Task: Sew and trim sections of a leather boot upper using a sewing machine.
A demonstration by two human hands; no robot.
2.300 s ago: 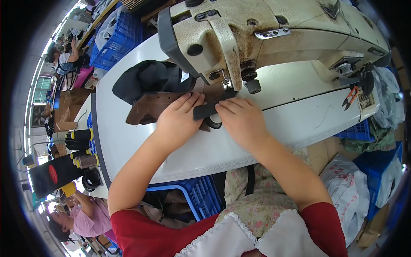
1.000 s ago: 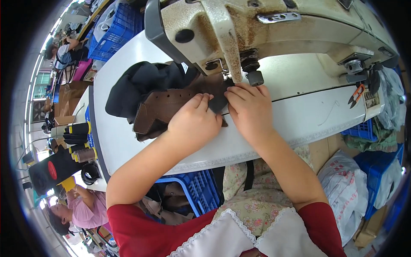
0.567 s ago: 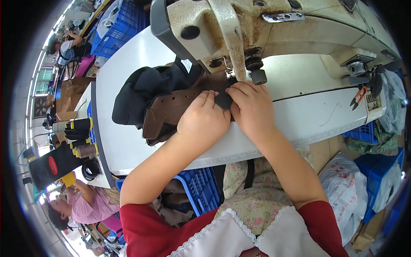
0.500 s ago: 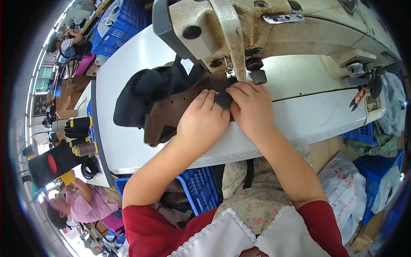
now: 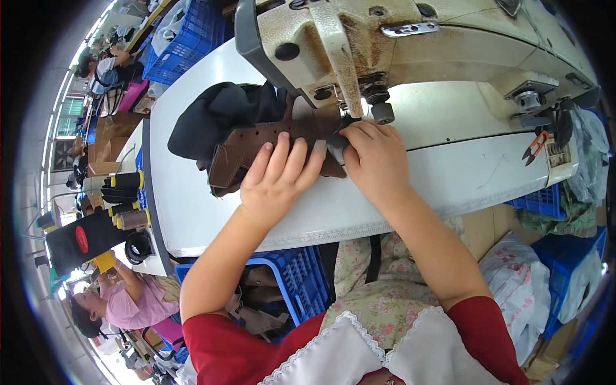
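Observation:
Under the needle area of a cream sewing machine (image 5: 350,67) lies a brown shoe upper (image 5: 247,141) with a row of small holes and a stitched edge. Its black fabric lining (image 5: 215,119) bunches up behind it on the left. My left hand (image 5: 276,179) rests on the upper, fingers spread and stretched flat over the brown material. Close to the presser foot, my right hand (image 5: 375,157) is closed, pinching a small dark grey fabric piece (image 5: 335,141) against the upper's right end. My right fingertips are partly hidden.
Orange-handled thread snips (image 5: 536,147) lie on the right of the white table (image 5: 308,224). A blue crate (image 5: 295,282) with brown pieces stands below the table's front edge. Thread spools (image 5: 131,219) are at the left. Two people sit further off on the left.
My left hand has slid left and its fingers have spread, uncovering more of the upper's right end. The upper has shifted slightly left. My right hand stays near the presser foot.

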